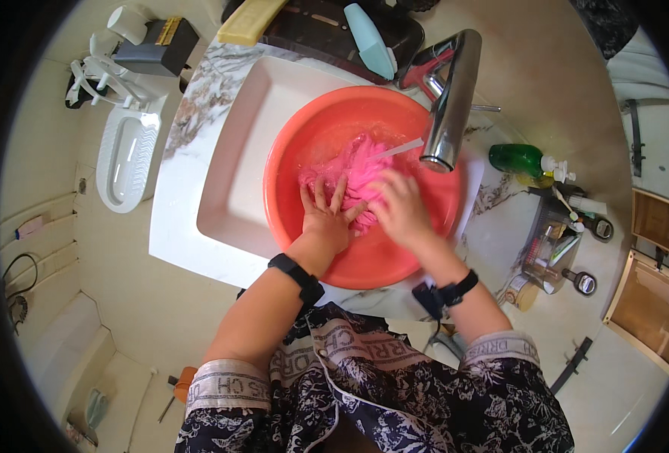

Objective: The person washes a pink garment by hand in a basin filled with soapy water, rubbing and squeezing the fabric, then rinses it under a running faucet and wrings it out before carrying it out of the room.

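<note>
A bright pink wet cloth (363, 160) lies bunched up in a round orange-red basin (276, 204) that holds some water. My left hand (325, 220) rests on the cloth's near left side, its fingers spread and pointing away from me. On the right, my right hand (402, 208) curls its fingers over the edge of the cloth and grips it, slightly smeared by motion. A pale strip (401, 149), perhaps a tag, sticks out from the cloth toward the tap. Folds and hands hide part of the cloth.
The basin stands in a white sink (225, 177), under a chrome tap (455, 98). A green bottle (517, 159) and a clear organizer (552, 249) with toiletries are on the right. Behind are a black tray (312, 30), a light-blue brush-like item (372, 41) and a yellow bar (250, 21).
</note>
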Demonstrator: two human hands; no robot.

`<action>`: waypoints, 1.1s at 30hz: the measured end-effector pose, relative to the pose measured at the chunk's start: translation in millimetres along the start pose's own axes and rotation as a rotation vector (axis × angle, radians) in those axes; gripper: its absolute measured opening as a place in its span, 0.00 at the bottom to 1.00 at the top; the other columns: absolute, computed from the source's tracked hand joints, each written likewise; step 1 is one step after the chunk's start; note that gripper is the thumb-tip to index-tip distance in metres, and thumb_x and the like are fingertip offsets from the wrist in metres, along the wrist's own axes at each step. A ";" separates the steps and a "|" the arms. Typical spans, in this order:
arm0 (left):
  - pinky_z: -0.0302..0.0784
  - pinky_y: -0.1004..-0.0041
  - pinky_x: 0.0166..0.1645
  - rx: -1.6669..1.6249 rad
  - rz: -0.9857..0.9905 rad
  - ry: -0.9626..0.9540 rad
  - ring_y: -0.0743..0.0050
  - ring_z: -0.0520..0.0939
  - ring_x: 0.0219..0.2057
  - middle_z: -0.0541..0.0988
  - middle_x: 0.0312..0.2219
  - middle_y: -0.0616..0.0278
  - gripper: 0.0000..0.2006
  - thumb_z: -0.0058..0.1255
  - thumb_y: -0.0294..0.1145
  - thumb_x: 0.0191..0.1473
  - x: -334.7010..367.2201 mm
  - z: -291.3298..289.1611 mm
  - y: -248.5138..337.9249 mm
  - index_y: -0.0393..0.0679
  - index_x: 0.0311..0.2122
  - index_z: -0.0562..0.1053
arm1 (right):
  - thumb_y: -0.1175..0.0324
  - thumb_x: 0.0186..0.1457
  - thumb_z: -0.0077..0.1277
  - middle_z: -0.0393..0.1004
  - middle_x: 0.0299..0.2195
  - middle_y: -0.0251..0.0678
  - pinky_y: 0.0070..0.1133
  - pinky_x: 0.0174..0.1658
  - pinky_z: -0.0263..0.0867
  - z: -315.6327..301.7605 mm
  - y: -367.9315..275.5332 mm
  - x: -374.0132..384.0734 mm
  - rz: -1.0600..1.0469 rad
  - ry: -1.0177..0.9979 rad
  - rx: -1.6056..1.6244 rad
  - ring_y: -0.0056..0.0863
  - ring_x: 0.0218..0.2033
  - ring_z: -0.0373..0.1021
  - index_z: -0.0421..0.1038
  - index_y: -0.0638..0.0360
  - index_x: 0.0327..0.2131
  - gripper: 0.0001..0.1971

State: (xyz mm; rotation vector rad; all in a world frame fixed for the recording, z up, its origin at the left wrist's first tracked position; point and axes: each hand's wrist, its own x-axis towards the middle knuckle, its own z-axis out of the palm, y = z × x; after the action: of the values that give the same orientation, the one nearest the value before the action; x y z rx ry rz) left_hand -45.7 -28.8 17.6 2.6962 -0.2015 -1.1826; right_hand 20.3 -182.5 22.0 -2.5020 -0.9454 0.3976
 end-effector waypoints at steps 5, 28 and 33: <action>0.27 0.38 0.58 0.119 -0.017 -0.178 0.45 0.32 0.62 0.34 0.63 0.63 0.32 0.34 0.62 0.51 22.1 -3.8 4.5 0.74 0.61 0.45 | 0.55 0.51 0.44 0.50 0.57 0.39 0.43 0.56 0.46 44.7 -6.9 26.3 0.078 -0.009 -0.352 0.46 0.54 0.48 0.63 0.38 0.50 0.20; 0.33 0.41 0.60 0.005 0.114 -0.016 0.41 0.38 0.62 0.37 0.63 0.62 0.27 0.38 0.47 0.54 11.7 -1.7 3.8 0.78 0.59 0.49 | 0.55 0.49 0.46 0.65 0.47 0.36 0.38 0.52 0.55 29.4 35.5 75.3 0.294 -0.154 -0.061 0.39 0.50 0.60 0.68 0.47 0.43 0.18; 0.50 0.51 0.60 -0.041 0.200 -0.048 0.47 0.52 0.60 0.50 0.61 0.58 0.22 0.38 0.47 0.53 -5.6 -14.8 -24.1 0.71 0.56 0.60 | 0.63 0.53 0.46 0.71 0.43 0.37 0.22 0.47 0.61 -56.5 71.1 49.1 0.156 -0.134 0.536 0.27 0.45 0.66 0.67 0.60 0.45 0.17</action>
State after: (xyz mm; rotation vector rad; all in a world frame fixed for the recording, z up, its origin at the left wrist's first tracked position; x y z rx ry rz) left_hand -37.4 -2.5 26.0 2.5439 -0.4374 -1.1777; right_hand 118.3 -213.6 30.6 -2.0754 -0.5892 0.7645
